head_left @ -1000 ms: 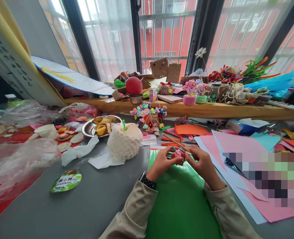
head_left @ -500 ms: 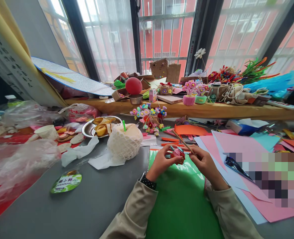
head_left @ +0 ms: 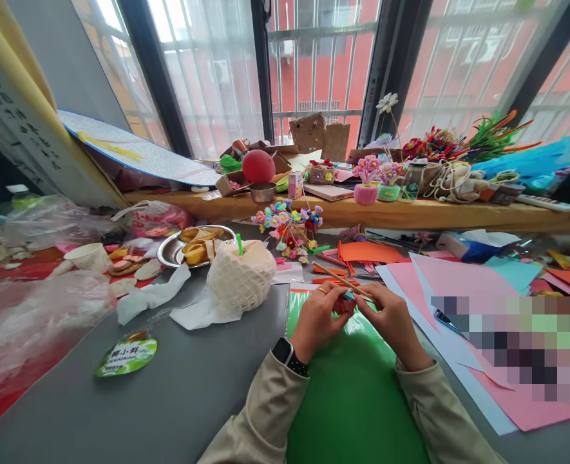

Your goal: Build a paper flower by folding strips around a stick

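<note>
A small red, pink and blue folded-paper flower [head_left: 342, 305] is held by my left hand [head_left: 316, 317], its fingers closed around it and partly hiding it. My right hand [head_left: 391, 319] is closed on a thin wooden stick [head_left: 333, 275], which slants up to the left above the flower. The right thumb and fingertip meet the flower's right side; whether they pinch a petal I cannot tell. Both hands are over a glossy green sheet [head_left: 357, 406] on the grey table.
Pink and light-blue paper [head_left: 458, 277] lies at right, with orange paper [head_left: 369, 252] behind the hands. A coconut in white netting [head_left: 241, 277], a metal bowl [head_left: 163, 253] of peels and a round green label [head_left: 127, 357] lie leftward. Craft flowers [head_left: 289, 225] stand behind.
My left hand has rolled over, showing more of its back and the watch. The flower is more covered by fingers, and the stick lies lower and flatter.
</note>
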Demonstrator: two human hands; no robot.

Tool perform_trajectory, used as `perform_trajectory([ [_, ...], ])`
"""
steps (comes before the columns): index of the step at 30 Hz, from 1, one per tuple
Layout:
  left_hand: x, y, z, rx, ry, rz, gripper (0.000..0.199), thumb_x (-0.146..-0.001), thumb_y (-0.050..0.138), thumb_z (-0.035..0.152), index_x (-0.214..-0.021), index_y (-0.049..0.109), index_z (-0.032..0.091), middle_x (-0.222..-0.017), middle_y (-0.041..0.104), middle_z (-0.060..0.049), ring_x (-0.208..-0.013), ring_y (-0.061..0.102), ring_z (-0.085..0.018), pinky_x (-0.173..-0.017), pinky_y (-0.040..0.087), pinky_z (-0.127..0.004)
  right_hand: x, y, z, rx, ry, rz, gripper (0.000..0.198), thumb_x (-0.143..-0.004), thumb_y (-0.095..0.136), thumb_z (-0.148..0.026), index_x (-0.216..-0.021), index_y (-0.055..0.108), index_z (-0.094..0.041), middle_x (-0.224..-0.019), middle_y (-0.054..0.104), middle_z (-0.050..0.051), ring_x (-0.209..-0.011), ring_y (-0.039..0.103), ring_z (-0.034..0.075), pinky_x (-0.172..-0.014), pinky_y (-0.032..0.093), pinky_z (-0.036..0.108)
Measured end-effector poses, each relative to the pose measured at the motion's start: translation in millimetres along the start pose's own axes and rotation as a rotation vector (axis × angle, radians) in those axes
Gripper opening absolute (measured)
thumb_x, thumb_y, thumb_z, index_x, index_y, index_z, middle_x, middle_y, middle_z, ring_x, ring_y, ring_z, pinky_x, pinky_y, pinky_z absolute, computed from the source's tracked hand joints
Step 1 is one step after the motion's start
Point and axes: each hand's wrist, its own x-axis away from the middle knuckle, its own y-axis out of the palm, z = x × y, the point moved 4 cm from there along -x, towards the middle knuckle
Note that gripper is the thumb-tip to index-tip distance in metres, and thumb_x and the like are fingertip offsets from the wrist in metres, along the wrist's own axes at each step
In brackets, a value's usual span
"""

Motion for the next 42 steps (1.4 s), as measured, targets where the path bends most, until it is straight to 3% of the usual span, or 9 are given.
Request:
perform_trajectory([
  [5,1.4,3.3,1.8,-0.145,0.027,0.002,0.025,-0.074,0.047,0.027,-0.096,0.051,0.016,-0.086,0.057,-0.006,-0.079,0.053,-0.018,-0.069,0.043,-0.03,1.5,3.7,0.1,0.126,-0.054,0.041,0.014,-0.075,0.048,-0.022,-0.082,0.059,-0.018,-0.081,0.063,0.004,-0.078,0.056,0.019,-0.067,0.042,0.028],
  [22,2.3,3.3,2.8,-0.242,0.054,-0.005,0.023,-0.074,0.047,0.025,-0.095,0.051,0.017,-0.088,0.059,-0.007,-0.082,0.053,-0.02,-0.069,0.044,-0.031,2.6,6.4,3.0,0.224,-0.057,0.01,0.014,-0.077,0.045,-0.023,-0.079,0.058,-0.017,-0.078,0.062,0.005,-0.074,0.056,0.019,-0.063,0.042,0.027],
  [28,2.4,3.3,2.4,-0.179,0.025,-0.007,0.022,-0.073,0.049,0.024,-0.094,0.051,0.017,-0.088,0.059,-0.006,-0.084,0.053,-0.019,-0.071,0.044,-0.031,3.6,6.0,0.1,0.205,-0.046,0.061,0.015,-0.075,0.05,-0.028,-0.075,0.059,-0.017,-0.073,0.061,0.005,-0.071,0.055,0.019,-0.06,0.041,0.027],
  [31,1.8,0.0,0.2,-0.129,-0.052,0.033,0.02,-0.073,0.049,0.028,-0.091,0.052,0.018,-0.085,0.059,-0.005,-0.08,0.054,-0.018,-0.069,0.044,-0.03,1.5,4.1,-0.5,0.062,-0.019,0.027,0.017,-0.075,0.048,-0.025,-0.085,0.06,-0.016,-0.082,0.061,0.006,-0.074,0.055,0.018,-0.059,0.042,0.026],
  [36,2.3,-3.5,-5.7,0.018,-0.181,0.099,0.028,-0.071,0.052,0.036,-0.091,0.052,0.016,-0.088,0.06,-0.007,-0.079,0.056,-0.018,-0.069,0.045,-0.03,-1.2,1.2,0.3,-0.13,0.046,-0.073,0.028,-0.074,0.045,-0.019,-0.098,0.059,-0.017,-0.094,0.059,0.007,-0.061,0.054,0.013,-0.047,0.04,0.023],
  [42,1.4,0.8,-13.6,0.314,-0.283,0.066,0.039,-0.065,0.058,0.041,-0.095,0.054,0.016,-0.088,0.061,-0.007,-0.077,0.058,-0.018,-0.068,0.046,-0.029,-2.4,-2.6,3.8,-0.261,0.104,-0.085,0.03,-0.071,0.044,-0.018,-0.096,0.061,-0.017,-0.101,0.059,0.007,-0.089,0.054,0.02,-0.064,0.044,0.027],
])
